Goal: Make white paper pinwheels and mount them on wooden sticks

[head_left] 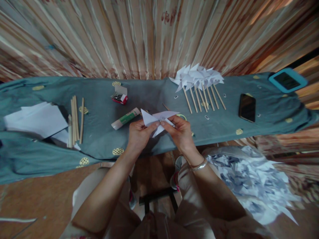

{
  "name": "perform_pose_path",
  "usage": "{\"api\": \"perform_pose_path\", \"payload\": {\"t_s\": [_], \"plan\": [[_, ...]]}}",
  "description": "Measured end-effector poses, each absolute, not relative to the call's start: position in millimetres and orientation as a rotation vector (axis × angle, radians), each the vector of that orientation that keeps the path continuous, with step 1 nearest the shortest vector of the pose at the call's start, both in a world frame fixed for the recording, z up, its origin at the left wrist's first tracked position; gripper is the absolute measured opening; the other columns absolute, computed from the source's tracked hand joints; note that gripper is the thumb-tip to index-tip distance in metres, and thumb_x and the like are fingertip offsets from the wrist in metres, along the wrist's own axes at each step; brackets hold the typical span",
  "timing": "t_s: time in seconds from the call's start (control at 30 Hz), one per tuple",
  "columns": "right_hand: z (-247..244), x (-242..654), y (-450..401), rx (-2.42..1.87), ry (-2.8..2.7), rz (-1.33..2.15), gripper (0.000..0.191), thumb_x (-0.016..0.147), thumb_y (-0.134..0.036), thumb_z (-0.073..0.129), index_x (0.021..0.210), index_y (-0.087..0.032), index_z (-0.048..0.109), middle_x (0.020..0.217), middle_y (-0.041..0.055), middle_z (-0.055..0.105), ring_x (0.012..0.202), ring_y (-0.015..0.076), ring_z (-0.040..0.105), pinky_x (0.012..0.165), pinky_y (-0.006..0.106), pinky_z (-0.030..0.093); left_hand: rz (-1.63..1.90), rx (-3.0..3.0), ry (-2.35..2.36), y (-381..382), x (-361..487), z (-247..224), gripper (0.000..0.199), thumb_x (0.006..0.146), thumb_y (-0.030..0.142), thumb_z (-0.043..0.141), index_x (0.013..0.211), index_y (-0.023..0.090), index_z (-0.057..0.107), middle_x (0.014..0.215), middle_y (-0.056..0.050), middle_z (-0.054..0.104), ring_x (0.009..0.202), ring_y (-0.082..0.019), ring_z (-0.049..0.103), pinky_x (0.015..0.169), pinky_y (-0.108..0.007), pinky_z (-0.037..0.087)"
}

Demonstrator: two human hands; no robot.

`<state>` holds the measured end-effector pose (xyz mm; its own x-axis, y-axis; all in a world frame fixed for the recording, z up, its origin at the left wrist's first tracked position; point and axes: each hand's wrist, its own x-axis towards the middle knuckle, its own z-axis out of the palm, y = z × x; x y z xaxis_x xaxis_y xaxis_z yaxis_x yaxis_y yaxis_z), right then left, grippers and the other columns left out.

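A white paper pinwheel (pixel 159 118) is held over the front edge of the cloth-covered table. My left hand (pixel 139 134) grips its left side, the thumb near the centre. From the right, my right hand (pixel 181 132) pinches it, its thumb also at the centre, where a small dark dot shows between the two thumb tips. Just left of the hands lies a green and white glue tube (pixel 126 118). Behind it stands an open red box (pixel 119 98) of small metal pieces. Partly hidden behind my right hand is a round yellow-green object (pixel 181 116).
Finished pinwheels on sticks (pixel 199 79) lie at the back right, beside a black phone (pixel 247 108) and a blue-framed device (pixel 288 80). White paper sheets (pixel 35 119) and wooden sticks (pixel 75 119) lie left. A bag of folded papers (pixel 251 182) stands low right.
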<state>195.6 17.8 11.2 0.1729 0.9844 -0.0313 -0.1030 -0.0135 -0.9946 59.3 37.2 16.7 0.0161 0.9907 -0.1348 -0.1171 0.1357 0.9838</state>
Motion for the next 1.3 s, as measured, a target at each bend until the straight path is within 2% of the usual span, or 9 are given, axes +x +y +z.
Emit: {"api": "perform_pose_path", "payload": {"t_s": [0.23,0.5,0.73,1.0,1.3], "plan": [[12.7,194.4,18.5,-1.21,-0.99,1.122,0.029,0.067,-0.044,0.081,0.068,-0.021,0.064,0.068,-0.0028,0.061,0.064,0.012,0.052,0.066,0.028,0.045,1.199,1.031,1.18,37.6,60.9,15.0,0.018,0.06,0.031,0.08,0.07,0.015,0.077,0.064,0.0,0.07,0.058,-0.013,0.055,0.058,-0.025,0.047],[9.1,201.3,20.7,-1.215,-1.004,1.062,0.023,0.071,-0.038,0.078,0.068,-0.022,0.062,0.068,-0.0036,0.06,0.066,0.013,0.053,0.067,0.027,0.046,1.233,0.975,1.02,40.4,61.3,19.3,0.033,0.056,0.03,0.084,0.084,0.017,0.072,0.083,-0.002,0.074,0.075,-0.016,0.066,0.075,-0.03,0.054],[11.3,197.7,20.6,-1.18,-0.976,1.144,0.028,0.066,-0.043,0.083,0.067,-0.021,0.064,0.068,-0.0032,0.061,0.065,0.0131,0.053,0.066,0.028,0.046,1.207,0.975,1.13,39.4,61.8,17.8,0.043,0.055,0.03,0.084,0.094,0.015,0.073,0.083,-0.003,0.075,0.073,-0.017,0.065,0.072,-0.029,0.053],[13.8,196.6,19.1,-1.144,-0.989,1.244,0.027,0.068,-0.043,0.082,0.075,-0.022,0.067,0.074,-0.0016,0.065,0.074,0.016,0.059,0.074,0.031,0.049,1.221,0.938,1.093,38.1,61.1,17.4,0.039,0.056,0.027,0.081,0.092,0.016,0.073,0.08,-0.001,0.074,0.071,-0.016,0.064,0.071,-0.028,0.053],[3.7,199.5,19.5,-1.227,-1.119,1.183,0.034,0.073,-0.052,0.076,0.074,-0.02,0.065,0.074,-0.0012,0.063,0.069,0.0139,0.055,0.068,0.028,0.048,1.23,0.968,1.12,39.6,58.9,15.4,0.043,0.055,0.028,0.081,0.096,0.017,0.072,0.079,0.0,0.071,0.068,-0.014,0.062,0.066,-0.026,0.051]]}}
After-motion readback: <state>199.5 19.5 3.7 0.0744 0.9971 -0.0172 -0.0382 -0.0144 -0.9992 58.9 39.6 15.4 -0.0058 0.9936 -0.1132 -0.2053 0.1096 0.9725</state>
